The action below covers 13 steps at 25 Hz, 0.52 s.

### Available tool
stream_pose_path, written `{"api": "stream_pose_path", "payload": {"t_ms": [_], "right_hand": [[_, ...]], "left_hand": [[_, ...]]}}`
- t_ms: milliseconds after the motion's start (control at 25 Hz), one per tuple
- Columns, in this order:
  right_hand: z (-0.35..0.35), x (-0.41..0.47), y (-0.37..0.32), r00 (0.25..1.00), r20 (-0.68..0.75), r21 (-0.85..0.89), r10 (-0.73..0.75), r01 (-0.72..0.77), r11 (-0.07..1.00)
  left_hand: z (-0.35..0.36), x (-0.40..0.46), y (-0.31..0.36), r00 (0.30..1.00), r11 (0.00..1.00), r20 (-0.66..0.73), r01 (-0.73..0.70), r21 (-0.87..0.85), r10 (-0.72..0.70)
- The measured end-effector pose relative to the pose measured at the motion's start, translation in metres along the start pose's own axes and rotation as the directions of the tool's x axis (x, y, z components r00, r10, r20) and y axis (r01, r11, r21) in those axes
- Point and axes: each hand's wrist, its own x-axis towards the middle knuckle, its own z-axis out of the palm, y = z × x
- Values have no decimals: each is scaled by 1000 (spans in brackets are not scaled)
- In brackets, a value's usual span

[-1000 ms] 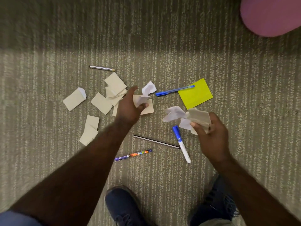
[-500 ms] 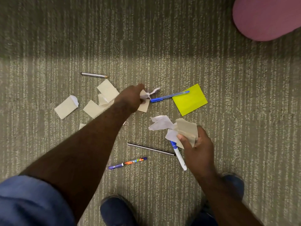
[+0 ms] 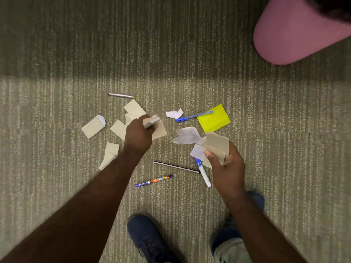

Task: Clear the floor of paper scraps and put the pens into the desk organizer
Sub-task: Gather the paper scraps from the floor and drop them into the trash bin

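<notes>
My left hand [image 3: 138, 134] is closed on a beige paper scrap [image 3: 160, 130] and a crumpled bit, just above the carpet. My right hand [image 3: 227, 168] grips a bunch of white and beige scraps [image 3: 201, 141]. Several beige scraps [image 3: 93, 126] lie to the left, a white scrap [image 3: 173, 113] and a yellow sticky note [image 3: 213, 118] to the right. On the floor are a blue pen [image 3: 193, 116], a silver pencil [image 3: 121, 95], a black pencil [image 3: 176, 167], a multicoloured pen [image 3: 153, 181] and a blue-capped marker [image 3: 203, 172]. No desk organizer is in view.
Striped grey-green carpet [image 3: 284, 149] covers the floor. A pink rounded seat [image 3: 296, 33] stands at the top right. My two dark blue shoes [image 3: 148, 238] are at the bottom edge, under my arms.
My left hand dropped the white crumpled scrap beside the blue pen and closed on the beige scrap below it. My right hand kept its bunch of scraps.
</notes>
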Motion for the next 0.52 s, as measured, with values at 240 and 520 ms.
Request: {"api": "stream_pose_path", "payload": {"t_ms": [240, 520], "right_hand": [[-21, -26, -87, 994, -90, 88, 62, -54, 995], [-59, -33, -219, 959, -231, 269, 165, -100, 958]], "left_hand": [[-73, -69, 55, 998, 979, 49, 57, -198, -49], [-173, -124, 182, 996, 898, 62, 80, -433, -59]]}}
